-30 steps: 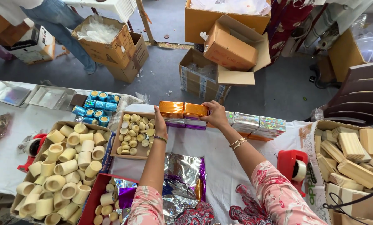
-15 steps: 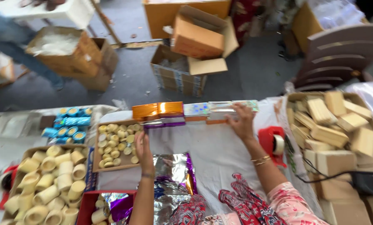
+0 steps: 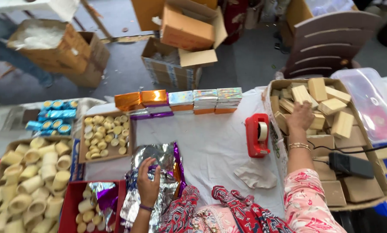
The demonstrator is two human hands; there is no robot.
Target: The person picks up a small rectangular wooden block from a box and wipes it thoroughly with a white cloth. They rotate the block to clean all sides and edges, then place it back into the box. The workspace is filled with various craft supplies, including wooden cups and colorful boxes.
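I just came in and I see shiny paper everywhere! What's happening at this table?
A person is working at a white table. Their right hand reaches into a cardboard box full of pale blocks. Their left hand rests on a pile of silver and purple foil sheets. A row of shiny wrapped packs lines the far edge, and a red tape dispenser stands beside the box.
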